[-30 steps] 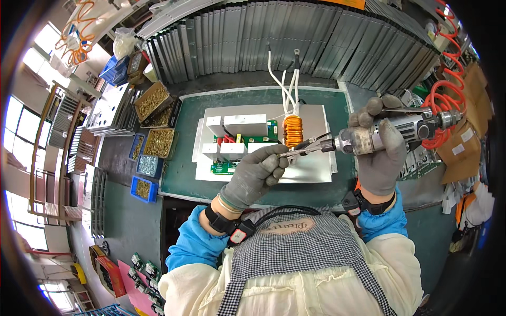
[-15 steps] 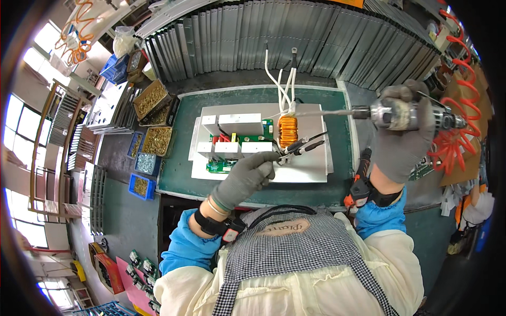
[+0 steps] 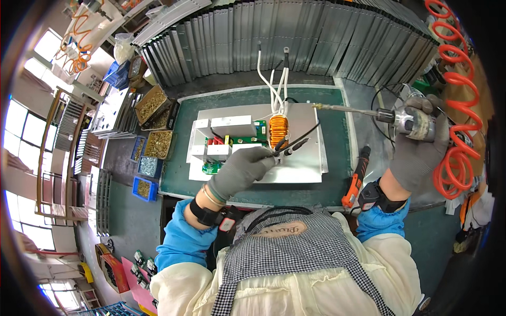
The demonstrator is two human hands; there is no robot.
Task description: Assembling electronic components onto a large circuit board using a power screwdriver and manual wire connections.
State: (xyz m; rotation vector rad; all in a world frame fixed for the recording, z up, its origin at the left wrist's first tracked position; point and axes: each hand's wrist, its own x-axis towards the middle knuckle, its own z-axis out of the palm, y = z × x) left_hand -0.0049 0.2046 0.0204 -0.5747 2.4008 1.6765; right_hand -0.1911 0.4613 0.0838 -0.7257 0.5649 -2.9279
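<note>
My left hand (image 3: pixel 240 171), in a grey glove, pinches a black-sleeved cable (image 3: pixel 282 148) at the front of a metal plate (image 3: pixel 305 168). On that plate sit a green circuit board (image 3: pixel 212 167) with white blocks (image 3: pixel 232 125) and an orange-wound coil (image 3: pixel 278 130). White cables (image 3: pixel 276 97) with lugs rise behind the coil. Off to the right, my gloved right hand (image 3: pixel 421 150) is wrapped round an air drill (image 3: pixel 414 124). Its long bit (image 3: pixel 348 109) points left, with the tip over the plate's far right part, right of the coil.
An orange-and-black cordless screwdriver (image 3: pixel 358 179) lies beside the green mat (image 3: pixel 337 192). A red coiled hose (image 3: pixel 457 105) hangs at the right. Bins of screws (image 3: pixel 158 143) stand left of the mat. Grey metal panels (image 3: pixel 237 39) are lined up behind it.
My right hand and the drill have moved right and slightly down, tilting the bit. My left hand has shifted slightly up and left, still on the cable. The cordless screwdriver shows more fully.
</note>
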